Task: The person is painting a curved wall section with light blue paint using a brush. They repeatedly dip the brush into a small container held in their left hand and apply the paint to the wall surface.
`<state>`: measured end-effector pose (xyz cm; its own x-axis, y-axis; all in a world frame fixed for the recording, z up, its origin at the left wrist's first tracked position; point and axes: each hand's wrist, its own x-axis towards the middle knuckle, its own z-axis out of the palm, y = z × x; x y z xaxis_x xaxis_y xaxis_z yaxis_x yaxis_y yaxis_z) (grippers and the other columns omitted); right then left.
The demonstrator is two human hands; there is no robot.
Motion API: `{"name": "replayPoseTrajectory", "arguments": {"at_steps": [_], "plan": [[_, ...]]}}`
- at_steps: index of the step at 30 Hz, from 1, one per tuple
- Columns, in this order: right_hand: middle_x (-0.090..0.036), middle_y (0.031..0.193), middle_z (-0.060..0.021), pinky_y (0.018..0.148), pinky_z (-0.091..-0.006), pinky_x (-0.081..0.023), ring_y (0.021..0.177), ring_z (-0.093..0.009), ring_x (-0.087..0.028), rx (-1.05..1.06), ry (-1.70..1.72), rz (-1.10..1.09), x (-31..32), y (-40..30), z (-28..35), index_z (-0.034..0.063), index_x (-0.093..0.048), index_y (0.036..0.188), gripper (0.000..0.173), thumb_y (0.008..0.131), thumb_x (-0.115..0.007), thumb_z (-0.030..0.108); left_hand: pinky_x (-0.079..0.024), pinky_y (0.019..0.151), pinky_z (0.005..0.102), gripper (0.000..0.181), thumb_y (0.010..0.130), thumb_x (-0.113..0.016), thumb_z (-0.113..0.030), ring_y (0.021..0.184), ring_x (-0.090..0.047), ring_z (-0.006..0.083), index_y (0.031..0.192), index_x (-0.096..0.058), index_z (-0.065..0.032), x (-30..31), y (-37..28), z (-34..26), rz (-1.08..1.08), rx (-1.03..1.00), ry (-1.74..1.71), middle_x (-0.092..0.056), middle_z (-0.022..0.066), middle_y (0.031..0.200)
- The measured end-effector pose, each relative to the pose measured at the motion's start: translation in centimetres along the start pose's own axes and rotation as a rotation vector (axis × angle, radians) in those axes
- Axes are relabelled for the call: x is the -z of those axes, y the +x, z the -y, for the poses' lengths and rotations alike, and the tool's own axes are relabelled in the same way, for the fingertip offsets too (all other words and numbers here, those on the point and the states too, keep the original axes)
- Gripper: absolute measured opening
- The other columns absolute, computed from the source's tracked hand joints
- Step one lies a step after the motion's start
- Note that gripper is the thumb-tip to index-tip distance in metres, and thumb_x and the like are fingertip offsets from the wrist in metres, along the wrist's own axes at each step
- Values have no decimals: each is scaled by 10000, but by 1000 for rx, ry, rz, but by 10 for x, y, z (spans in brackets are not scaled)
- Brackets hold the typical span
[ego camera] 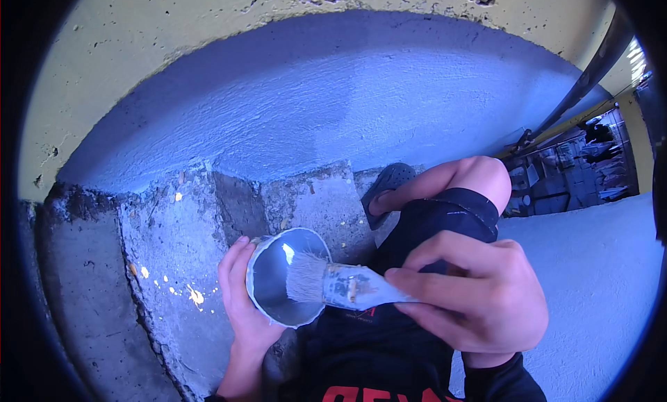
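Note:
My left hand is wrapped around the side of a round paint container, tilted so that its open mouth faces me. Its inside looks grey-blue, and whitish paint coats the rim. In my right hand I pinch the handle of a flat paintbrush between thumb and fingers. The brush points left, its pale bristles lying over the container's mouth. Whether the bristles touch the inside I cannot tell. Dried paint covers the ferrule and handle.
Beyond my hands rises a light blue painted wall under a yellowish pitted edge. Concrete steps with paint splatters lie at left. My foot in a clog rests on a step. A dark metal rail runs at upper right.

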<state>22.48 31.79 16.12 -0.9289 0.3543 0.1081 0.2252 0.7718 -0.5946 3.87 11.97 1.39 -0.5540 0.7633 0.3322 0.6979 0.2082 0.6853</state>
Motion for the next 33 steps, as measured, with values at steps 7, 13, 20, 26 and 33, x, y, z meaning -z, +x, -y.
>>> {"name": "replayPoseTrajectory", "arguments": {"at_steps": [7,13,20,26,33], "plan": [[-535,762,-72,487,-342,-497,573,-204,-632,77,-236,231,-50,30,7,10,-687,977,194,809,-657,102,-416,1056,502,830,609,-884,-168,1273,-501,420,1336,-509,-22,-2,-2,1,19,-55,15,-502,227,1352],[-543,790,-93,496,-349,-510,592,-212,-651,87,-245,231,-71,35,0,-22,-666,966,197,801,-629,78,-416,1055,509,800,624,-868,-149,1271,-502,429,1332,-513,-35,-3,-1,0,18,-36,24,-501,225,1353],[-540,779,-43,460,-303,-472,556,-162,-613,52,-101,104,-50,19,5,-7,-702,1024,240,801,-727,77,-419,1048,503,826,608,-878,-180,1260,-507,424,1330,-509,-25,-1,-4,-1,23,2,39,-495,230,1352],[-580,819,-37,485,-275,-488,583,-136,-614,86,132,-181,-68,2,5,-6,-723,1057,315,752,-790,40,-426,1033,454,923,570,-907,-217,1214,-532,365,1350,-469,11,-3,-3,3,35,62,-46,-498,224,1333],[-534,810,-38,477,-274,-477,556,-138,-574,146,234,-338,-100,10,10,-45,-689,1080,316,774,-744,7,-455,986,392,1030,521,-957,-190,1135,-559,249,1363,-403,23,-6,-23,8,21,519,-564,-518,158,1259]]}}
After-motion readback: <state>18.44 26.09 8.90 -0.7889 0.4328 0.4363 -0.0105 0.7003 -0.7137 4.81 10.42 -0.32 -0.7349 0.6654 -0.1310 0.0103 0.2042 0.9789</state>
